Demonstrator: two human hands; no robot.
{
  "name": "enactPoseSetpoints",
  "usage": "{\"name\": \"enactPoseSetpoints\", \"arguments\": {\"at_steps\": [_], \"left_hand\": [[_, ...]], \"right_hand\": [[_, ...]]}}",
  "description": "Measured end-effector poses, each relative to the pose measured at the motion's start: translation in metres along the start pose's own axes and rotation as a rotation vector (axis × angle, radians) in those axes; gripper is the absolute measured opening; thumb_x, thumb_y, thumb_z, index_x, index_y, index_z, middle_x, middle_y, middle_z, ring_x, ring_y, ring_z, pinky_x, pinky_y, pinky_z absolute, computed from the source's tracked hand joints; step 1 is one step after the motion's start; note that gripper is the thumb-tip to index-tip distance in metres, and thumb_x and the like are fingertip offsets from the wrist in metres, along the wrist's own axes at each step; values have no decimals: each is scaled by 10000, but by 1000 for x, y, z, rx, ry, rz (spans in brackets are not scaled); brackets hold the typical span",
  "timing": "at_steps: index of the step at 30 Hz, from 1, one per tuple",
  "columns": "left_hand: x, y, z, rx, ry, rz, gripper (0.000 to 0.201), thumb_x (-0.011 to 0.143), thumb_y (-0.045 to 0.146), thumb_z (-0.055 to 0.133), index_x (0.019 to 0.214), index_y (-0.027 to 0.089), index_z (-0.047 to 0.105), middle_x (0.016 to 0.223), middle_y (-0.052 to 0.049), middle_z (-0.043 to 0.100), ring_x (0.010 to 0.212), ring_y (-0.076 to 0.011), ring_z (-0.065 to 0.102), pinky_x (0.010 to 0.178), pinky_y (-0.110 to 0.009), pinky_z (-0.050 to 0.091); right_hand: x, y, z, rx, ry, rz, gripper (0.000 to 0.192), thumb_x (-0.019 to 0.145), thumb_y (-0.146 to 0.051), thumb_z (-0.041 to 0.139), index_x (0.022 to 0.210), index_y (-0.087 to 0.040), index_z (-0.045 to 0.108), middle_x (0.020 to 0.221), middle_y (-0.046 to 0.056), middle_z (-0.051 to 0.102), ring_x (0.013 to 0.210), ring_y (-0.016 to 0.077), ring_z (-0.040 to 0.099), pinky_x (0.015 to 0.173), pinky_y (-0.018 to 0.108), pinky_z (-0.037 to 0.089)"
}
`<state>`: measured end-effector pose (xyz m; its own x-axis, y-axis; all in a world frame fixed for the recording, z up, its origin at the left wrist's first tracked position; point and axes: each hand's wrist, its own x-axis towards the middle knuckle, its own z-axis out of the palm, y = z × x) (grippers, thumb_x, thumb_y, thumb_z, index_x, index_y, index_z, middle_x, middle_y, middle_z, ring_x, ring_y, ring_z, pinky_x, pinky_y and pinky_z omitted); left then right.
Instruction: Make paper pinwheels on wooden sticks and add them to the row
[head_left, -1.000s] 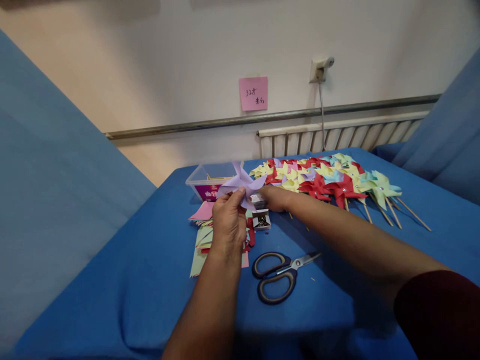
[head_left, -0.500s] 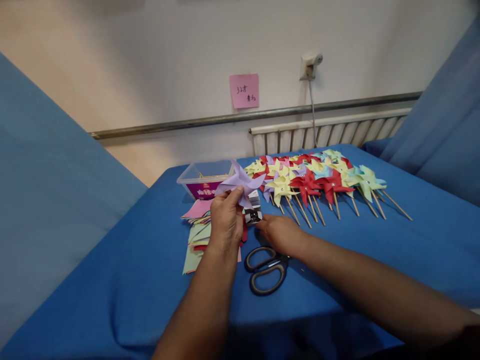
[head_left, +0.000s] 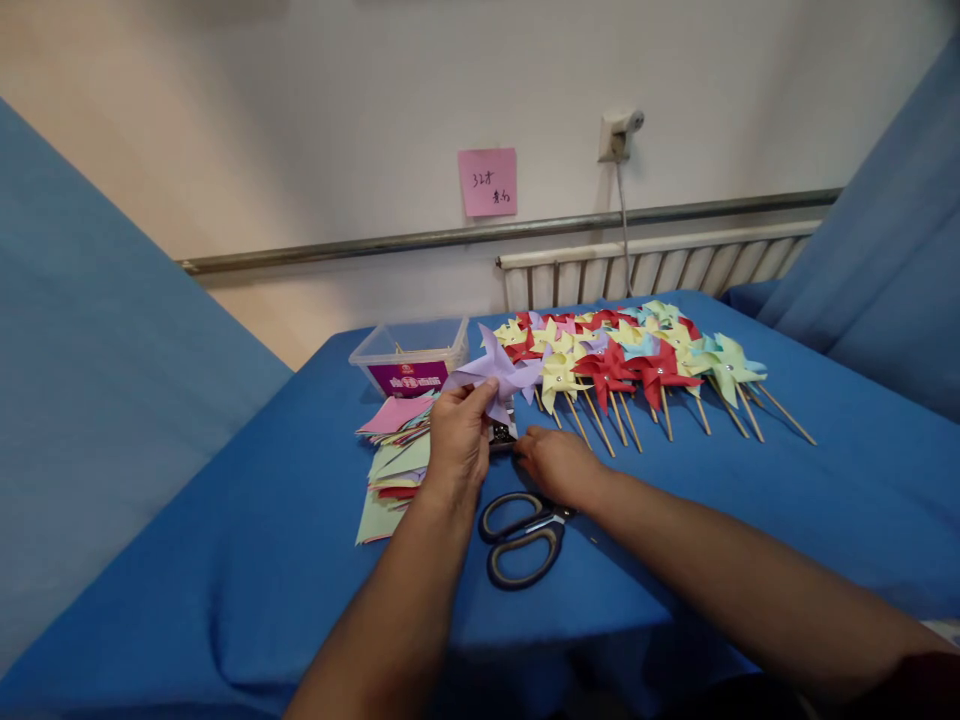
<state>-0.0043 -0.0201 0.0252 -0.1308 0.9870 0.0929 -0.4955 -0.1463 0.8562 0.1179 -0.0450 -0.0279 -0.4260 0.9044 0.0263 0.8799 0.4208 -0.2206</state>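
Observation:
Between the thumb and fingers of my left hand (head_left: 456, 440) is a purple paper pinwheel (head_left: 499, 376) with folded blades, held up off the table without a visible stick. Just below it, a small box with dark, shiny bits (head_left: 501, 436) is partly covered by the pinwheel and my left hand. My right hand (head_left: 559, 465) rests low beside that box, fingers curled together at its edge; whatever is in the fingertips is hidden. Dark-handled scissors (head_left: 556, 540) lie in front of my right hand, their blades out of sight under it.
Stacked coloured paper sheets (head_left: 397, 458) lie left of my left hand. Behind them stands a clear plastic tub with a purple label (head_left: 409, 378), thin sticks inside. Several finished pinwheels on sticks (head_left: 607, 370) cover the back right of the blue-covered table (head_left: 300, 520).
My left hand has shifted the pinwheel a little to the right, over more of the small box. My right hand stays low beside the box. The view has moved slightly.

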Motion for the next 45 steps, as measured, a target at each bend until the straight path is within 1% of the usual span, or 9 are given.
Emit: {"name": "enactPoseSetpoints", "arguments": {"at_steps": [4,9,13,17,22,29,35,40,45], "left_hand": [[0,-2,0,13,-7,-19,255,549,230,849,738,138,705,696,-20,702,603,-123,631,651,-246,510],[0,-2,0,24,-8,-17,249,556,218,849,748,141,710,705,-11,698,614,-114,623,649,-236,505],[0,-2,0,30,3,-23,242,562,216,842,751,137,713,726,-22,706,631,-122,638,660,-242,508],[0,-2,1,31,2,-23,232,563,201,835,753,131,722,727,-26,712,637,-125,642,669,-245,511],[-1,-2,2,29,-3,-34,239,559,193,835,765,131,731,744,-26,720,650,-127,646,671,-244,513],[-1,-1,2,29,6,-29,231,539,199,840,727,137,722,692,-13,704,607,-114,623,642,-235,505],[-1,-2,2,28,9,-28,263,537,200,845,762,131,728,722,-20,714,628,-119,638,649,-231,500],[-2,-4,2,44,3,-38,257,543,201,840,766,129,734,734,-23,717,628,-118,633,653,-236,504],[0,-4,1,41,5,-44,284,540,206,847,793,131,742,755,-28,725,648,-122,639,655,-236,508]], "right_hand": [[-1,6,-4,23,-11,-16,307,942,-258,412,1031,-190,697,1034,108,690,874,240,669,764,308,466],[-3,12,-8,32,-3,-16,312,953,-262,405,1041,-211,699,1022,93,698,882,224,663,760,287,446],[-3,9,-5,46,34,-63,295,955,-267,412,1026,-227,695,1037,81,692,877,219,658,752,292,446],[-1,3,1,58,22,-103,301,951,-254,409,1046,-218,692,1018,97,687,802,222,655,729,322,457],[1,4,4,56,46,-72,270,923,-214,433,1021,-183,683,1011,121,683,821,241,652,727,335,468],[2,9,4,35,46,-27,274,941,-239,415,983,-203,683,981,98,684,826,225,658,709,299,453],[1,7,1,18,30,23,271,938,-230,422,1037,-196,672,1003,103,689,867,232,662,738,292,451],[2,7,0,-26,11,-31,295,930,-199,406,1007,-187,691,1001,112,688,875,237,664,739,292,461],[2,8,2,-39,41,-46,309,930,-218,401,986,-192,704,985,124,690,851,255,668,722,318,476]]}}
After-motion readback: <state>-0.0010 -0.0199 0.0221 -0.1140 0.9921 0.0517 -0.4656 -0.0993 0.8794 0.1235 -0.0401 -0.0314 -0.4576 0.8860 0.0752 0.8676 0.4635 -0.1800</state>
